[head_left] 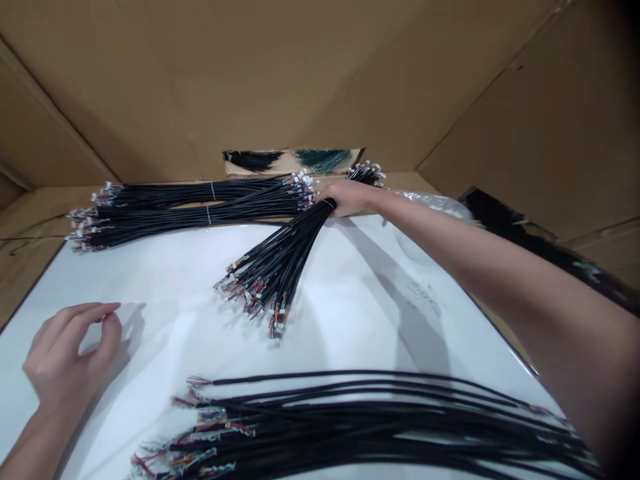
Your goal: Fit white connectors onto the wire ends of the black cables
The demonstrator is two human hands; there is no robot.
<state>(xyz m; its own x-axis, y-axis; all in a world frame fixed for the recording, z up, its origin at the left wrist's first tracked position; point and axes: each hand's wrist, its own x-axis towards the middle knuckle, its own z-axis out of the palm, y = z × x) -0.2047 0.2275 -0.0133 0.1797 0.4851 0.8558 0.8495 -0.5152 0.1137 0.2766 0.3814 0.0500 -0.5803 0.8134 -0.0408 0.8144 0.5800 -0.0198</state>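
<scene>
My right hand [349,198] is wrapped round a tied bundle of black cables [295,247] near its far end. White connectors poke out past the hand, while the near end fans out over the white table [350,300] with coloured wires and small connectors. On the left, my left hand [75,347] is over the table, thumb and index finger curved towards each other; whether anything small is between the tips cannot be made out. Two tied cable bundles [165,215] lie side by side at the far left edge.
A loose pile of black cables [350,427] spreads along the near edge. Brown cardboard walls [200,87] surround the far side, with a cut opening [295,161]. Clear plastic [440,203] lies behind my right forearm, beside a dark strip [530,233].
</scene>
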